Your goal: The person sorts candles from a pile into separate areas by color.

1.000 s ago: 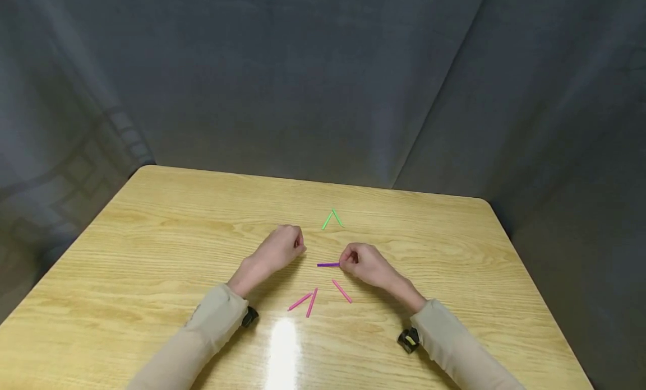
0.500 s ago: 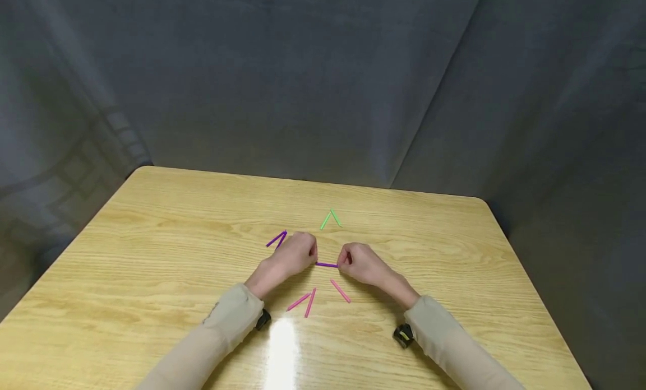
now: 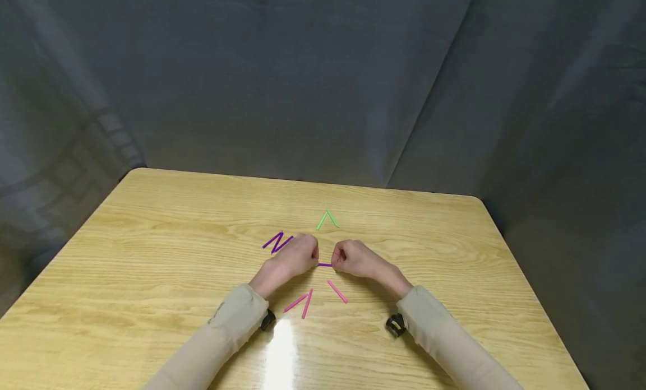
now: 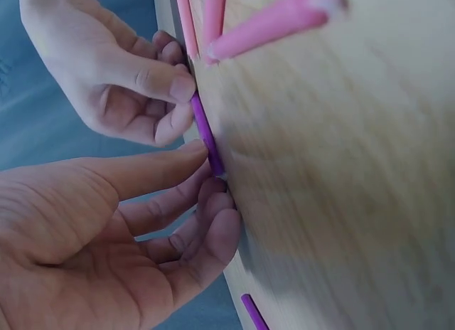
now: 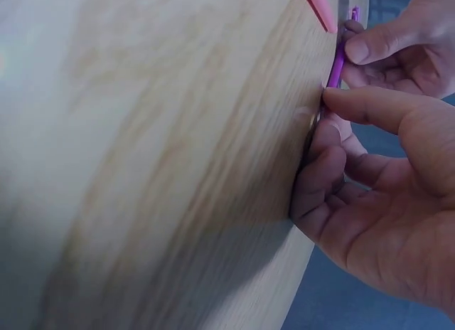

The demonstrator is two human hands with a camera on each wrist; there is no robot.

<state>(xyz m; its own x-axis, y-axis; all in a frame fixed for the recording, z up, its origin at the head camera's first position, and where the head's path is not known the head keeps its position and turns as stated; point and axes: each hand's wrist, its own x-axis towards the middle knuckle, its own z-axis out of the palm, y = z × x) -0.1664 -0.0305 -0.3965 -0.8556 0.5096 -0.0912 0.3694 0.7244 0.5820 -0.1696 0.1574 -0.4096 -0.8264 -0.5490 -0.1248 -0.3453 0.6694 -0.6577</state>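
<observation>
A thin purple stick (image 3: 325, 265) with a pale tip lies level between my two hands, close over the wooden table. My left hand (image 3: 295, 256) pinches its left end between thumb and fingers. At the other end, my right hand (image 3: 360, 259) pinches it the same way. Only the short middle stretch of the stick (image 4: 204, 124) shows between the hands in the left wrist view. From the right wrist side, the stick (image 5: 336, 68) runs from one thumb to the other.
Beyond my left hand, several purple sticks (image 3: 276, 242) form a zigzag, partly behind the hand. Two green sticks (image 3: 327, 219) make a peak farther back. Nearer me lie three pink sticks (image 3: 307, 305), one apart at right. Dark curtains (image 3: 303, 87) hang behind the table (image 3: 429, 227).
My left hand has moved right and taken the stick's left end, uncovering the purple zigzag behind it. The two hands are now closer together.
</observation>
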